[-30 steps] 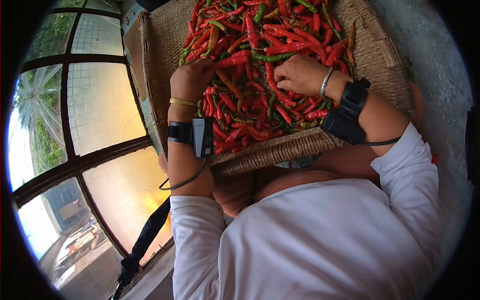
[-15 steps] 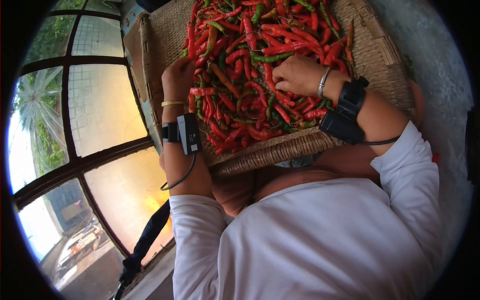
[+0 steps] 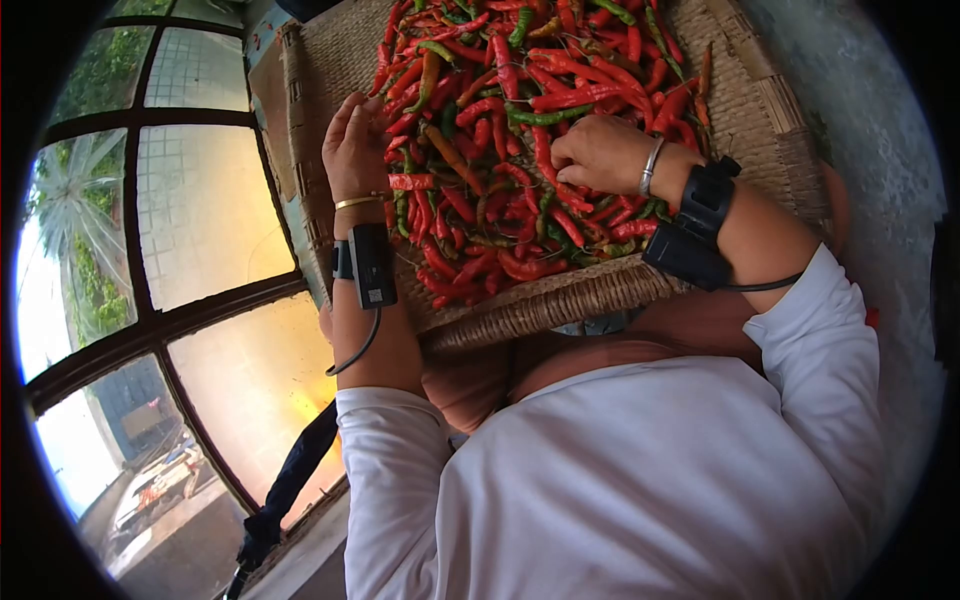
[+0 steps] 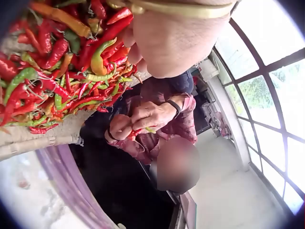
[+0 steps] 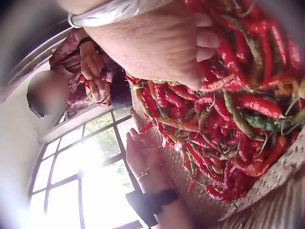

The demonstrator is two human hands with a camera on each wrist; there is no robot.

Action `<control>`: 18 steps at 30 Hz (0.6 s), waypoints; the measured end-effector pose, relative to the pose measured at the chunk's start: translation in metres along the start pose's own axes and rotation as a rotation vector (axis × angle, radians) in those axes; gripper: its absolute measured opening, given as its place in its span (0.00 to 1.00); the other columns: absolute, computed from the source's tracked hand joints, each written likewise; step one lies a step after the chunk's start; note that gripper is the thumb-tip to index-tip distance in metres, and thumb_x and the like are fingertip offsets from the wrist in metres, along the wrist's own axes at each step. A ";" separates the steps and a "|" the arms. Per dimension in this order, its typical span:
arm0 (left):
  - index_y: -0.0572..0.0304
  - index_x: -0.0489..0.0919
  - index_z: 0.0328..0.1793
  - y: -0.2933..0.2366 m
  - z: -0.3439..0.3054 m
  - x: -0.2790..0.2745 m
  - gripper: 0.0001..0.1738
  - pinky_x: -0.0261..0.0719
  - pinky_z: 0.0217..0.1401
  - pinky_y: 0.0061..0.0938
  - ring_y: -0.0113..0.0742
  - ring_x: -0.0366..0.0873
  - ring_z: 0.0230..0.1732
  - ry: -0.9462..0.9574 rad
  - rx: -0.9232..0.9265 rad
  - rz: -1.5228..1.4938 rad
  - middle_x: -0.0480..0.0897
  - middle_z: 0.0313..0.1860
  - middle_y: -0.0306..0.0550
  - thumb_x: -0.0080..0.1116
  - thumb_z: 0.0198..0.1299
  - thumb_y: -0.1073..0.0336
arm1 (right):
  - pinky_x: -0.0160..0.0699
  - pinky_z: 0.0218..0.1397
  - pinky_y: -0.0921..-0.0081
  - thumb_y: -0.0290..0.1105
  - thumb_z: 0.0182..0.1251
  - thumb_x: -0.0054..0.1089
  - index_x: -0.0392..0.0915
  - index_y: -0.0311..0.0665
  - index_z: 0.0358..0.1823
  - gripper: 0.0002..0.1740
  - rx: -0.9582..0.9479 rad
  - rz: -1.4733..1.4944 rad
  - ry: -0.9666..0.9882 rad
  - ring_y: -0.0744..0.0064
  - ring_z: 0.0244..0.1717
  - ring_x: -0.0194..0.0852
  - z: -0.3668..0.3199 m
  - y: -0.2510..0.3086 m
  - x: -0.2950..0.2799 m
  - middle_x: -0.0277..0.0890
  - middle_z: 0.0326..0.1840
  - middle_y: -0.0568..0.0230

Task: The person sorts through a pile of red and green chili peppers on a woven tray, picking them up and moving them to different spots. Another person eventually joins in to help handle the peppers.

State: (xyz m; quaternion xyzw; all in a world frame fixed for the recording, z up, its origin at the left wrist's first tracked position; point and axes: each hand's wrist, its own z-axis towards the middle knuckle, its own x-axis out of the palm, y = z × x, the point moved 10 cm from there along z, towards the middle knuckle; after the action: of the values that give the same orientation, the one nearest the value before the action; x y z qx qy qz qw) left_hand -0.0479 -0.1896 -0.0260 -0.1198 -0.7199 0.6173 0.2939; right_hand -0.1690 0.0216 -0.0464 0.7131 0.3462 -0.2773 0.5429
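Peppers (image 3: 575, 97), red with some green and orange, lie mixed across the middle of the head view, inside a woven tray (image 3: 560, 308). No colour is grouped apart; orange ones sit among the red at centre left and at the right edge of the heap. Left hand (image 3: 355, 150) is at the left margin of the heap, near the tray's left side, fingers raised and slightly bent, nothing seen in them. Right hand (image 3: 605, 155) rests on the heap right of centre, fingers curled down; whether they grip a pepper cannot be told.

Left wrist view: peppers fill the upper left, colours again mixed. The left hand is at upper centre, its fingertips largely hidden. Below it, at centre, a second person's hands (image 4: 155, 114) hold a red piece and a green piece, apparently pepper. A window occupies the right.

Right wrist view: peppers occupy the right half, stems attached on several. The right hand crosses the top, curled fingertips against the heap, a red pepper just beside them; hold not confirmed. The left hand, lower centre, shows its palm, fingers loosely extended.

Extent: judged incomplete, as the heap is large and unsorted by colour. The finished share cannot be determined; no finished portion is identifiable.
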 end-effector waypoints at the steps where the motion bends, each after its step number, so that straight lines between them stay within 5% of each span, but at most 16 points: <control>1: 0.60 0.74 0.46 0.002 -0.008 0.017 0.10 0.74 0.29 0.16 0.23 0.76 0.29 0.038 0.000 0.135 0.80 0.36 0.43 0.52 0.58 0.69 | 0.70 0.42 0.63 0.38 0.54 0.56 0.77 0.40 0.30 0.10 0.006 0.003 0.007 0.59 0.37 0.74 0.000 -0.001 0.001 0.76 0.31 0.59; 5: 0.63 0.77 0.41 0.029 -0.044 0.091 0.08 0.73 0.32 0.17 0.22 0.75 0.28 0.416 0.041 0.720 0.80 0.31 0.40 0.54 0.56 0.69 | 0.70 0.42 0.63 0.38 0.54 0.56 0.77 0.39 0.30 0.10 0.004 0.018 0.007 0.58 0.37 0.74 -0.002 -0.002 0.001 0.76 0.31 0.59; 7: 0.63 0.78 0.39 0.033 -0.072 0.133 0.08 0.73 0.33 0.18 0.23 0.76 0.29 0.646 0.213 1.027 0.80 0.28 0.41 0.58 0.52 0.70 | 0.70 0.38 0.62 0.34 0.51 0.56 0.76 0.36 0.30 0.09 -0.054 0.015 -0.080 0.57 0.33 0.74 -0.002 0.002 -0.004 0.74 0.25 0.55; 10: 0.60 0.77 0.39 0.067 -0.098 0.154 0.12 0.75 0.34 0.26 0.35 0.79 0.31 0.899 0.216 1.038 0.79 0.28 0.46 0.60 0.47 0.67 | 0.70 0.38 0.61 0.33 0.49 0.56 0.74 0.35 0.28 0.09 -0.018 -0.028 -0.055 0.54 0.33 0.73 -0.003 0.003 -0.006 0.73 0.25 0.54; 13: 0.57 0.75 0.41 0.081 -0.115 0.166 0.15 0.75 0.32 0.32 0.43 0.78 0.32 1.006 0.346 1.415 0.79 0.30 0.47 0.60 0.46 0.62 | 0.70 0.38 0.61 0.31 0.48 0.55 0.73 0.34 0.27 0.08 -0.072 -0.042 -0.098 0.54 0.34 0.73 -0.003 0.001 -0.005 0.73 0.25 0.53; 18: 0.53 0.74 0.42 0.074 -0.114 0.166 0.17 0.75 0.30 0.35 0.45 0.77 0.32 0.960 0.476 1.394 0.77 0.30 0.45 0.60 0.44 0.61 | 0.70 0.43 0.62 0.29 0.49 0.51 0.76 0.37 0.31 0.08 -0.024 -0.021 -0.059 0.55 0.39 0.73 0.002 -0.009 -0.004 0.75 0.32 0.55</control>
State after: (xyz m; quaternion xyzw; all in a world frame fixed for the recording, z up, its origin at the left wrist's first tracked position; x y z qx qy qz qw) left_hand -0.1291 0.0083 -0.0436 -0.7143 -0.1335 0.6729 0.1381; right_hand -0.1787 0.0204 -0.0490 0.6943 0.3408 -0.2998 0.5584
